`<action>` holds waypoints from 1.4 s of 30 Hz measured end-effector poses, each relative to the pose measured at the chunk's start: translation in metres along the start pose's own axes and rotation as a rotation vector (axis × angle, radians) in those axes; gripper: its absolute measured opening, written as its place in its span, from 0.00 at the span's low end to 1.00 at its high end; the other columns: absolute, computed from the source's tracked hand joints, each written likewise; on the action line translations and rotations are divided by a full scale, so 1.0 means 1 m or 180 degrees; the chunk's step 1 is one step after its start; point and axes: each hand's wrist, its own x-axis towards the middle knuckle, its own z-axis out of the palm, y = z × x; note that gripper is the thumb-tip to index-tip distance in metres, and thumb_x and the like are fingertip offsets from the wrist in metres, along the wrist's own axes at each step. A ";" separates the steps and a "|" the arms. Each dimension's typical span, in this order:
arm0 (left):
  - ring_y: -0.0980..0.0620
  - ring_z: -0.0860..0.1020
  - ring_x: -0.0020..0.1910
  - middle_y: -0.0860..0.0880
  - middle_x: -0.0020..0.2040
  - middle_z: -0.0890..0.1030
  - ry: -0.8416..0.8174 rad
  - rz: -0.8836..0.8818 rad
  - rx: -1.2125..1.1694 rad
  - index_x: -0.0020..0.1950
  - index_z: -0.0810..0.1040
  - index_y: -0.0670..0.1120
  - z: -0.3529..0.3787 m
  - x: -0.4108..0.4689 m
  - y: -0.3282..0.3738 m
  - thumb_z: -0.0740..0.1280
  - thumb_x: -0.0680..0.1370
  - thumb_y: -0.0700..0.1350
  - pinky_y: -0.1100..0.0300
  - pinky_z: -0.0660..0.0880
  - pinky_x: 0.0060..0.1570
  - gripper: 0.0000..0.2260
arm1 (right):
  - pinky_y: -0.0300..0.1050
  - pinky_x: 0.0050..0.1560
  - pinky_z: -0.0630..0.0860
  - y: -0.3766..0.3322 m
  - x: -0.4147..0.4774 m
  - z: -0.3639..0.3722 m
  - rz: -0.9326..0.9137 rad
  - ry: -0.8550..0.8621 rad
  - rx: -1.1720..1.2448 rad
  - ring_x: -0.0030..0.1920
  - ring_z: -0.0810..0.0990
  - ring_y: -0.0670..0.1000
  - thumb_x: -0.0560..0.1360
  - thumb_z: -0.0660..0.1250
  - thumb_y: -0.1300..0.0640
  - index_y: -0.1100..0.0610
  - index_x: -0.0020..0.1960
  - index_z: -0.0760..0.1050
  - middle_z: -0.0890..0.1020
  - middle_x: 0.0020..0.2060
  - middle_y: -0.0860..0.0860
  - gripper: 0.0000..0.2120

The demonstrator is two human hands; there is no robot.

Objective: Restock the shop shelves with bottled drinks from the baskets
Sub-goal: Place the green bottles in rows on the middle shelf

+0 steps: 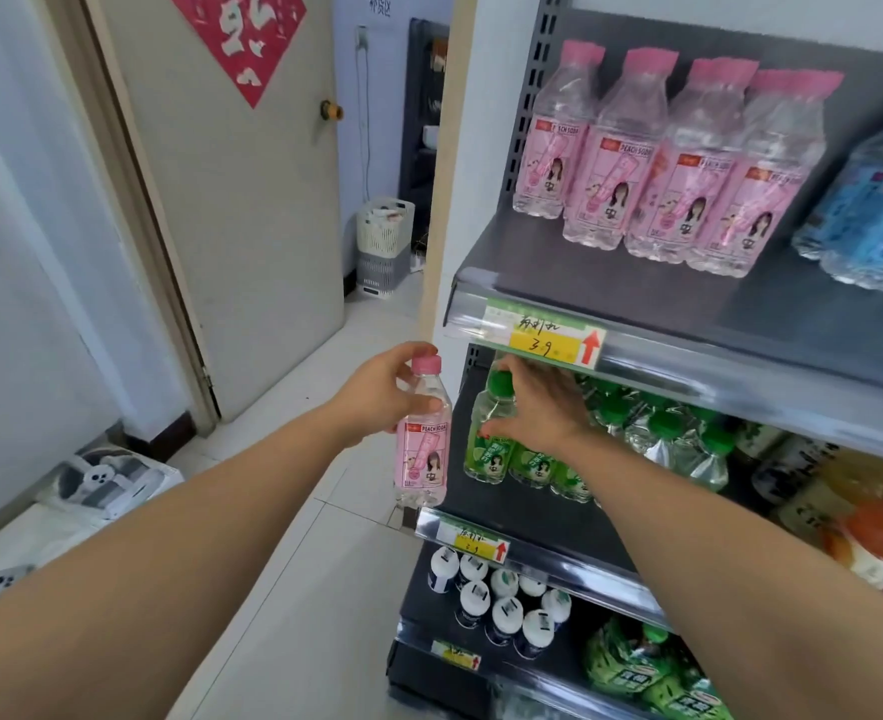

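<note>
My left hand (382, 394) grips a pink-capped peach soda bottle (424, 449) by its neck, upright in the air just left of the grey shelf unit. My right hand (538, 402) reaches onto the middle shelf (533, 517) and wraps its thumb and fingers round the shoulder of a green-capped, green-labelled bottle (491, 439) at the left end of a row of like bottles (663, 439). On the upper shelf (637, 298) stand several pink peach soda bottles (663, 163) in a row.
Blue-labelled bottles (876, 215) stand at the upper shelf's right. White-capped bottles (502, 600) and green packs (647, 672) fill the lower shelf; orange drinks (876, 532) sit at the right. A grey door (231, 200) stands open at left, with stacked baskets (383, 246) beyond and a fan (102, 480) on the floor.
</note>
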 end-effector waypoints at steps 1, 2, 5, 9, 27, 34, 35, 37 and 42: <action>0.47 0.80 0.44 0.51 0.52 0.75 -0.0017 0.0002 -0.0001 0.63 0.69 0.59 0.000 0.003 -0.002 0.72 0.72 0.39 0.45 0.82 0.36 0.25 | 0.53 0.70 0.61 0.001 0.002 0.003 -0.0009 -0.0005 -0.0063 0.71 0.65 0.55 0.64 0.75 0.39 0.51 0.72 0.57 0.66 0.71 0.52 0.45; 0.47 0.80 0.44 0.52 0.52 0.75 -0.0034 0.0003 0.0003 0.63 0.69 0.60 0.001 0.006 -0.004 0.72 0.73 0.39 0.47 0.82 0.36 0.25 | 0.53 0.70 0.61 0.003 0.004 0.006 -0.0015 0.0006 -0.0116 0.70 0.67 0.55 0.63 0.75 0.38 0.51 0.70 0.59 0.68 0.69 0.52 0.44; 0.49 0.79 0.44 0.52 0.52 0.75 -0.0095 0.0009 -0.0002 0.63 0.69 0.59 0.003 0.013 -0.008 0.71 0.73 0.38 0.55 0.82 0.32 0.25 | 0.52 0.67 0.64 0.005 0.011 0.009 0.0060 0.0011 -0.0171 0.67 0.70 0.56 0.63 0.75 0.38 0.51 0.67 0.62 0.71 0.67 0.52 0.40; 0.48 0.79 0.45 0.52 0.53 0.75 -0.0166 0.0001 -0.0026 0.62 0.68 0.60 0.005 0.021 -0.012 0.71 0.73 0.38 0.59 0.80 0.31 0.25 | 0.52 0.62 0.70 0.010 0.017 0.009 0.0188 -0.0074 -0.0239 0.64 0.72 0.57 0.65 0.74 0.39 0.53 0.63 0.65 0.72 0.65 0.53 0.34; 0.49 0.80 0.48 0.52 0.53 0.77 -0.0335 0.0096 -0.0074 0.57 0.71 0.55 0.015 0.036 0.007 0.73 0.73 0.40 0.51 0.82 0.39 0.18 | 0.44 0.59 0.65 0.014 0.010 -0.005 0.0353 -0.0248 0.0651 0.65 0.70 0.58 0.71 0.74 0.48 0.53 0.68 0.64 0.71 0.66 0.54 0.32; 0.53 0.78 0.47 0.52 0.53 0.77 -0.0415 0.0201 -0.0227 0.59 0.70 0.58 0.027 0.012 0.027 0.74 0.71 0.41 0.61 0.79 0.32 0.23 | 0.42 0.46 0.69 0.005 -0.015 -0.023 0.0022 -0.0051 0.0464 0.55 0.76 0.52 0.72 0.70 0.44 0.46 0.65 0.68 0.76 0.61 0.48 0.23; 0.53 0.78 0.47 0.51 0.53 0.77 -0.0414 0.0209 -0.0281 0.59 0.70 0.58 0.030 0.006 0.031 0.75 0.70 0.41 0.60 0.79 0.32 0.24 | 0.42 0.45 0.68 0.003 -0.020 -0.025 -0.0082 -0.0065 0.0457 0.55 0.76 0.52 0.71 0.69 0.44 0.46 0.64 0.70 0.76 0.60 0.47 0.23; 0.51 0.79 0.47 0.52 0.52 0.77 -0.0379 0.0158 -0.0351 0.59 0.70 0.54 0.035 -0.009 0.037 0.76 0.69 0.40 0.56 0.81 0.34 0.24 | 0.43 0.47 0.67 0.002 -0.033 -0.028 -0.0180 -0.0202 0.0588 0.53 0.74 0.50 0.70 0.70 0.45 0.46 0.62 0.72 0.76 0.56 0.46 0.21; 0.50 0.80 0.48 0.50 0.53 0.77 -0.0329 -0.0015 -0.0654 0.60 0.72 0.46 0.051 -0.056 0.053 0.76 0.69 0.37 0.49 0.82 0.41 0.22 | 0.47 0.61 0.73 0.002 -0.086 -0.029 -0.0086 -0.0952 0.1918 0.60 0.75 0.49 0.64 0.78 0.51 0.51 0.71 0.66 0.75 0.62 0.47 0.39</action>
